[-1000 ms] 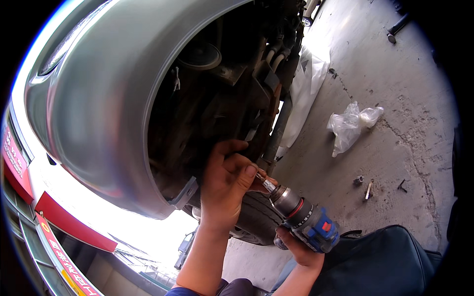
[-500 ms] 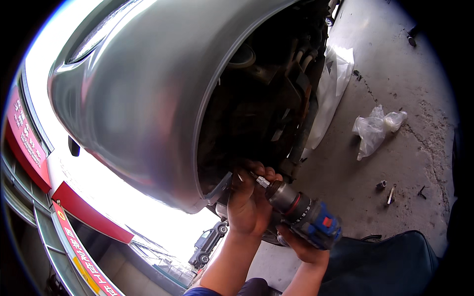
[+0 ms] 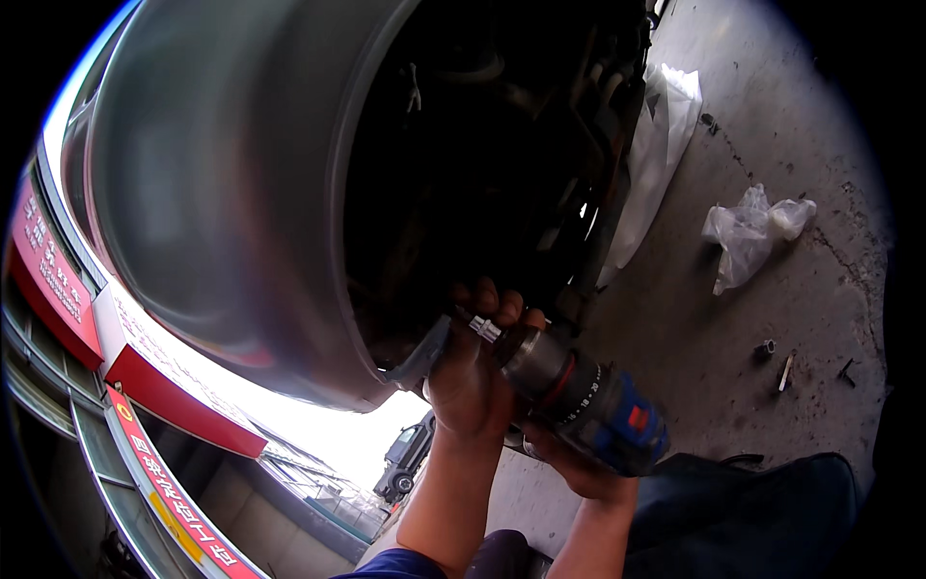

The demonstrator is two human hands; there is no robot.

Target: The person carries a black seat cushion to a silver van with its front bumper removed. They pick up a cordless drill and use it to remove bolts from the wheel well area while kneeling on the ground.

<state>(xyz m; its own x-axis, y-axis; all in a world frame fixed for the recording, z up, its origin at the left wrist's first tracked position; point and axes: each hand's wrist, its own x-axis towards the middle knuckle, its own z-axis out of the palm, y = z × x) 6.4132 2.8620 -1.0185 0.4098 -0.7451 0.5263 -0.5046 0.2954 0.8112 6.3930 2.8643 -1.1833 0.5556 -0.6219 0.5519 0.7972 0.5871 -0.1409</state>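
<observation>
A blue-and-black cordless drill (image 3: 588,400) is in my right hand (image 3: 579,468), which is closed round its grip below the body. Its silver bit holder (image 3: 485,329) points up and left, in among the fingers of my left hand (image 3: 473,372). That hand is closed, fingers curled upward, beside a grey flange (image 3: 422,355) at the lower end of the wheel arch. What its fingers grip is hidden in shadow. Above both hands curves the grey car bumper (image 3: 222,212), with the dark wheel-arch opening (image 3: 463,193) to its right.
On the concrete floor at right lie a crumpled clear plastic bag (image 3: 752,232), a socket-like piece (image 3: 764,349) and a small pale stick (image 3: 786,372). White sheeting (image 3: 661,154) hangs beside the arch. A dark bag (image 3: 752,521) sits near my right forearm. A parked car (image 3: 405,458) stands beyond.
My view has shifted, so the bumper appears farther left and the arch darker. Drill and left hand remain together, with the bit holder still at the left fingers.
</observation>
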